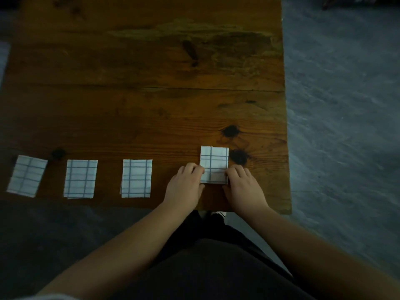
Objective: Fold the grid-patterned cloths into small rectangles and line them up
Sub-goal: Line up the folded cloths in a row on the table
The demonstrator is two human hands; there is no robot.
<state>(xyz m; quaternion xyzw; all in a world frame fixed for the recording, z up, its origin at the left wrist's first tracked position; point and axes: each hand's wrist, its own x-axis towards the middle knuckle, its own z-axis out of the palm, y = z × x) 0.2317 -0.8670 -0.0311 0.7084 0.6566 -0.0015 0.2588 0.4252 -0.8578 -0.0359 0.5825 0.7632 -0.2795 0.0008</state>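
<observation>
Three folded white cloths with dark grid lines lie in a row along the near edge of the wooden table (140, 83): one at the far left (27, 176), one beside it (80, 179), one in the middle (136, 178). A fourth folded grid cloth (214, 161) lies to the right, slightly farther from the edge than the others. My left hand (186, 185) pinches its near left edge with curled fingers. My right hand (244, 187) pinches its near right edge the same way. Both forearms reach in from below.
The table's right edge runs close to the fourth cloth, with grey floor (346, 105) beyond it. Dark knots mark the wood near the cloth. My dark clothing (205, 267) fills the bottom of the view.
</observation>
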